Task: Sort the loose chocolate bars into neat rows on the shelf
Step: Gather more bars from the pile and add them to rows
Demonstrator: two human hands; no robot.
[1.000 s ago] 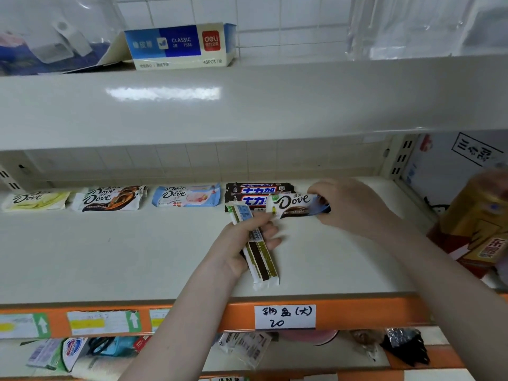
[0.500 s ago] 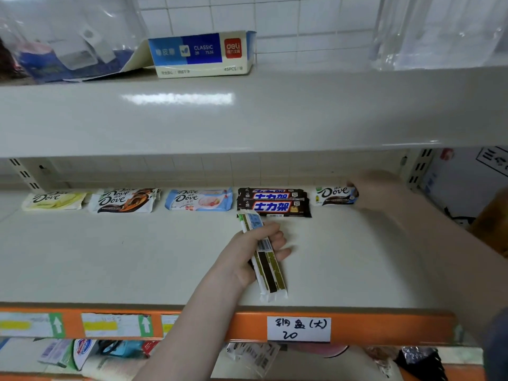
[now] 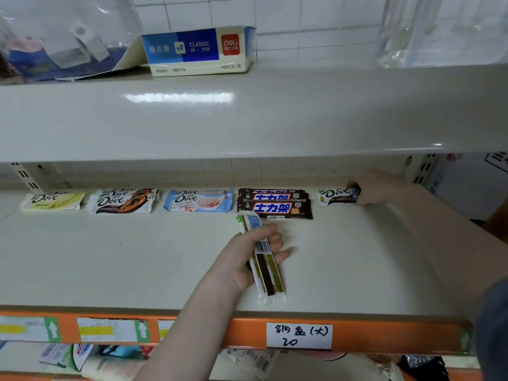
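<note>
Here the Dove bar (image 3: 338,196) lies under the right hand (image 3: 378,187) fingertips.

Shelf (image 3: 137,257) looks like smooth painted metal with a soft sheen, and the chocolate bars (image 3: 275,204) are all in glossy plastic-film wrappers. The orange front rail (image 3: 384,336) has matt paper labels (image 3: 299,335) stuck on, and that blue box (image 3: 198,50) up top looks like coated cardboard.

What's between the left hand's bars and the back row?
Nothing visible. The left hand holds the bars just in front of the Snickers stack, bare shelf all around. The right hand sets a Dove bar at the row's right end.
</note>
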